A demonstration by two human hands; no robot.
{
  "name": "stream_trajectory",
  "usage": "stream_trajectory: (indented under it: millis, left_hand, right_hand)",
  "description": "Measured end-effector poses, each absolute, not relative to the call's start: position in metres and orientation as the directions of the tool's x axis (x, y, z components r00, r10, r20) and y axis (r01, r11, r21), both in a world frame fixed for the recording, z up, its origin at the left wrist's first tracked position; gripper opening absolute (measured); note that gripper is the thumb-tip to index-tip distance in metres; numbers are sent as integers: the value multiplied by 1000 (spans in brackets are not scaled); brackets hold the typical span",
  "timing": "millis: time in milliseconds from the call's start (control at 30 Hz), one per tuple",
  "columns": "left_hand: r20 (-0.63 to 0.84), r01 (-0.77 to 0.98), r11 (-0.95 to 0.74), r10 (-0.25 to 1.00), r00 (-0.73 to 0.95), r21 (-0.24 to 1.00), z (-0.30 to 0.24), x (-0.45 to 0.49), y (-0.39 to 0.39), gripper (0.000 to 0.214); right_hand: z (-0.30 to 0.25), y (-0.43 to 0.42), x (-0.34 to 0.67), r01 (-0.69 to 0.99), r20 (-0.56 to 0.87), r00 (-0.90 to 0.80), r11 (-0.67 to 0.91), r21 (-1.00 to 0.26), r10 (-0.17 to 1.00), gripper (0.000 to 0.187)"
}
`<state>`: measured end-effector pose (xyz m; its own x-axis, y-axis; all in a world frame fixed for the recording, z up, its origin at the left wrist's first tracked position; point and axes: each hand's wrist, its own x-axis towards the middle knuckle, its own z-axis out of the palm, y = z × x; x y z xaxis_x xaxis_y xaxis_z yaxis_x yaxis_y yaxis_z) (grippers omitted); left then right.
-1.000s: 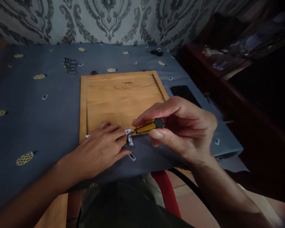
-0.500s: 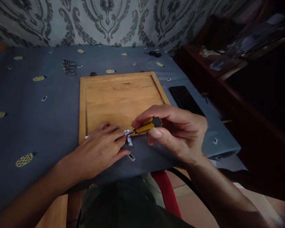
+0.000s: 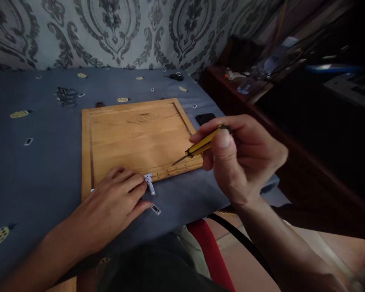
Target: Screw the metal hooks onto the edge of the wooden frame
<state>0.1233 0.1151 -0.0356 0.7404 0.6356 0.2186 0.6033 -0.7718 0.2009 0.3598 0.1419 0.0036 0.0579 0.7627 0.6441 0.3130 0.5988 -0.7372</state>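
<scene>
A framed wooden panel point(image 3: 134, 138) lies on the cloth-covered table, with several small dark holes along its near edge. At that edge sits a small silver metal hinge point(image 3: 149, 181), its narrow arm jutting past the wood toward me. My left hand point(image 3: 117, 207) lies over the near edge, fingertips against the hinge's left side and thumb lower on the cloth; its fingers cover part of the hinge. In my right hand point(image 3: 243, 158) is a yellow-and-black screwdriver point(image 3: 202, 145), pinched by the handle. Its tip hovers over the panel, to the right of the hinge and apart from it.
Behind the panel, several metal pieces point(image 3: 66, 96) lie at the left and keys point(image 3: 175, 76) at the right. A black phone point(image 3: 205, 118) is partly hidden behind my right hand. Dark red furniture point(image 3: 228, 87) borders the table's right side.
My right hand has lifted the screwdriver off the hinge, up and to the right. My left hand stays at the hinge. The whole view has swung somewhat to the right.
</scene>
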Motion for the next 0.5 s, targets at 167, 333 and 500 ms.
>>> stream_trajectory:
  millis: [167,333,500]
  left_hand:
    - [204,605,-765,643,738,222,-36,122,115,45]
    - [228,595,-774,632,741,214,-38,122,116,51]
    - [206,599,-770,637,743,222,-39,120,116,46]
  right_hand:
    - [0,143,360,301,633,46,594,-746,773,16]
    - [-9,139,365,291,597,-2,571,-768,803,17]
    - [-16,142,361,308,593,-89,589,-747,800,20]
